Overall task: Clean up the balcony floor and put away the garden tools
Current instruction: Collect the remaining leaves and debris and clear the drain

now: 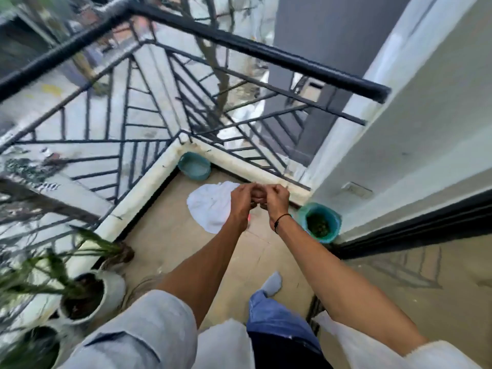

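I stand on the balcony and look down at the beige floor (170, 243). My left hand (242, 202) and my right hand (277, 201) are held out in front of me. Their curled fingers touch each other, and nothing shows clearly between them. Below them a white sheet (210, 206) lies flat on the floor near the corner. A small red thing (249, 217) peeks out under my left wrist. No garden tool is clearly visible.
An empty teal pot (194, 166) sits in the railing corner. A teal pot with green bits (319, 222) stands by the wall (399, 155). White plant pots (90, 296) line the left kerb. The black railing (239, 49) bounds two sides; a dark door threshold (415, 230) lies to the right.
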